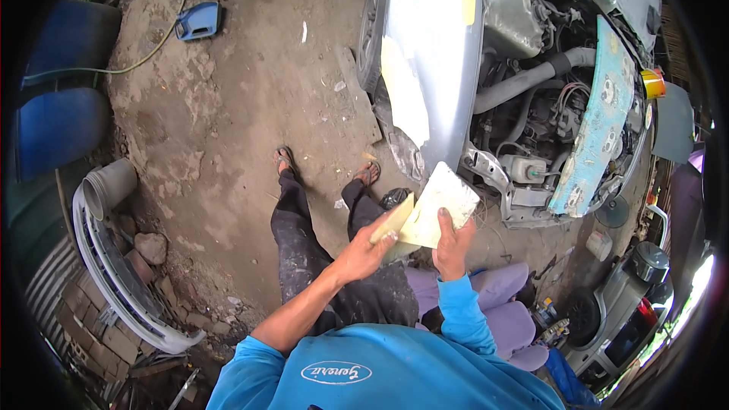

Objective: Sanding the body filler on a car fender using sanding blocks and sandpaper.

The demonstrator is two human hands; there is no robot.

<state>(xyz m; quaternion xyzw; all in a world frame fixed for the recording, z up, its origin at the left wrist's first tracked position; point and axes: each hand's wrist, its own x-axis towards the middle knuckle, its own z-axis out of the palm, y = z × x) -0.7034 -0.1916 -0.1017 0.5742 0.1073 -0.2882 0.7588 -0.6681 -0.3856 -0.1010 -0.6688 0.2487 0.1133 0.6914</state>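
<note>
My left hand (363, 257) grips a thin pale-yellow spreader (395, 216), its flat blade pointing up and to the right. In my right hand (453, 244) is a whitish rectangular board (444, 196) smeared with pale-yellow paste, the thumb pressed on its face. Spreader and board meet edge to edge in front of my body, and I cannot tell how firmly they touch. Just beyond the board stands a grey car fender (437, 53), with a large patch of pale-yellow filler (402, 91) on its side and a smaller yellow patch near its top.
The car's open engine bay (531, 99) lies to the right, with a light-blue patterned strip (596, 121) across its front. Purple chairs (505, 281) stand close by my right side. At left are a bumper (114, 273), a bucket (110, 186), blue drums (61, 125) and a hose (163, 38).
</note>
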